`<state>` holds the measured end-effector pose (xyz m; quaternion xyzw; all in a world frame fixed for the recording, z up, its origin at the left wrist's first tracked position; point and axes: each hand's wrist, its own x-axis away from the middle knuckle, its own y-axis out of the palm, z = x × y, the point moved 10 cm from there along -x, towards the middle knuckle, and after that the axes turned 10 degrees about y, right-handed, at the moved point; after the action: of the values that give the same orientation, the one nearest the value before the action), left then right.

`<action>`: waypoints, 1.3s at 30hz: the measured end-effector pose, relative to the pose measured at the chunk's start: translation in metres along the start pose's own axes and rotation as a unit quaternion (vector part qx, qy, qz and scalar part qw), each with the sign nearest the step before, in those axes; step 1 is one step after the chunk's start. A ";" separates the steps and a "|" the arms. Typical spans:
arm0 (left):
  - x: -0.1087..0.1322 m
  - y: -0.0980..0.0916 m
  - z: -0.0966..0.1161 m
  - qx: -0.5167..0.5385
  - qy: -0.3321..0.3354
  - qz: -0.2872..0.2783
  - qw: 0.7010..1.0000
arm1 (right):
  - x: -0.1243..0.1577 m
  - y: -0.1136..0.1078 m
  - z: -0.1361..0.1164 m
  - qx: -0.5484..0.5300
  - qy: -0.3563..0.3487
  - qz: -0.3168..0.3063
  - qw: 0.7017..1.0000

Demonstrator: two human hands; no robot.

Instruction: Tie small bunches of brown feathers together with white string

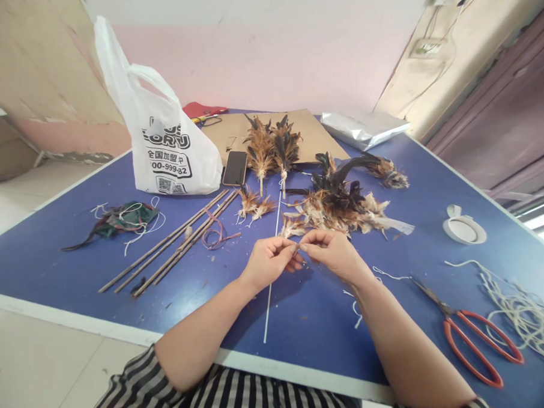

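My left hand and my right hand meet over the middle of the blue table, with thumbs and fingertips pinched together. Whatever lies between the fingertips is too small and covered to make out. Just beyond them a small tuft of tan feathers shows; whether the fingers touch it I cannot tell. A loose pile of black, brown and cream feathers lies farther to the right. Two tied feather bunches on short sticks, one left and one right, rest on cardboard. Smaller feather tufts lie nearer.
Left of my hands are thin sticks, dark cloth with white string, a white plastic bag and a phone. Red-handled scissors, tangled string and a tape roll lie right. A silver packet sits behind.
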<state>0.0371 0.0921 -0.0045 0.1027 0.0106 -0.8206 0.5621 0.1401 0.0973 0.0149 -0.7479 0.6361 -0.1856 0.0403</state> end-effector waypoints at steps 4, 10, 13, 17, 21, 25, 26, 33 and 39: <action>0.000 0.001 -0.001 -0.003 0.003 -0.011 1.000 | 0.002 0.002 -0.006 0.013 -0.018 0.001 1.000; 0.000 0.004 -0.002 -0.004 -0.001 -0.030 1.000 | 0.003 0.000 -0.009 0.051 -0.026 0.012 0.998; -0.001 0.006 -0.004 0.013 -0.011 -0.041 0.999 | 0.001 -0.001 -0.004 0.039 -0.012 0.001 0.999; -0.002 0.007 -0.006 0.042 -0.024 -0.049 0.998 | -0.002 0.000 0.002 0.002 0.006 -0.013 1.000; -0.002 0.008 -0.008 0.052 -0.036 -0.054 0.997 | -0.002 0.001 0.004 -0.012 0.011 -0.018 1.000; -0.001 0.009 -0.008 0.045 -0.039 -0.057 0.997 | -0.001 0.000 0.000 -0.006 0.007 -0.010 1.000; 0.000 0.010 -0.008 0.040 -0.038 -0.057 0.997 | 0.000 0.000 -0.001 0.001 0.004 -0.008 1.000; 0.001 0.012 -0.009 0.027 -0.033 -0.074 0.996 | 0.002 0.000 -0.007 0.047 -0.014 -0.002 0.999; 0.001 0.015 -0.012 0.063 -0.050 -0.091 0.993 | -0.001 -0.001 0.001 0.011 0.004 -0.010 1.000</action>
<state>0.0526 0.0872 -0.0146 0.0955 -0.0601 -0.8714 0.4773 0.1419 0.0979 0.0140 -0.7530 0.6264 -0.1964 0.0444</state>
